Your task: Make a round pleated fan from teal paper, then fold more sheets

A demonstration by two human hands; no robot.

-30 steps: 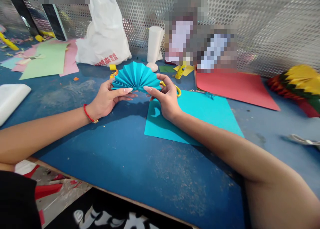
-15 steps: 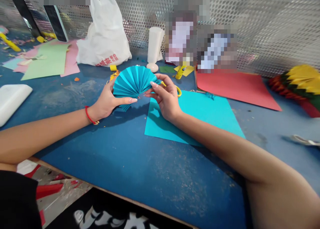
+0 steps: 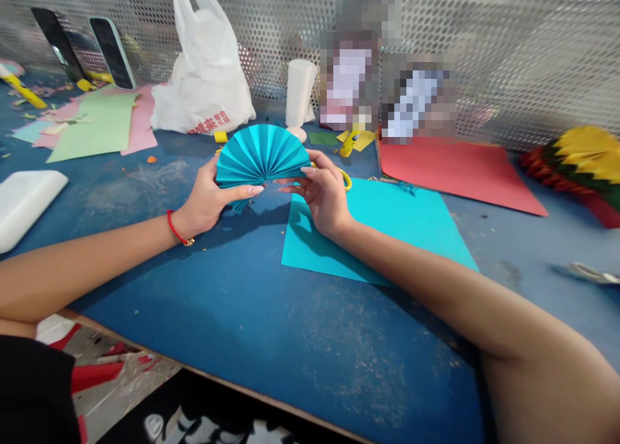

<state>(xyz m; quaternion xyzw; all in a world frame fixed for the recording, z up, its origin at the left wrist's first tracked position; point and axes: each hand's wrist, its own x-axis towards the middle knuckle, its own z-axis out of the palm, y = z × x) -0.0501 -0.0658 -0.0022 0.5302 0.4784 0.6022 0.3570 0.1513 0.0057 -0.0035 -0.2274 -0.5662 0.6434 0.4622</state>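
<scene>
Upright, paper fan (image 3: 261,153) in left hand (image 3: 206,198)

VIEW: head-worn camera | AIM: forward, down | RANGE: near left hand (image 3: 203,198), right hand (image 3: 324,195) | FAR: perforated metal screen (image 3: 513,50), apparently soft-focused

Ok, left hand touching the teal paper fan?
Touching. Head view: the left hand grips the teal paper fan, thumb across its pleats.

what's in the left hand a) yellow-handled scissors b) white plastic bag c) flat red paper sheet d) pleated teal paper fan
d, the pleated teal paper fan sits in the left hand, with the thumb lying across its front
</scene>
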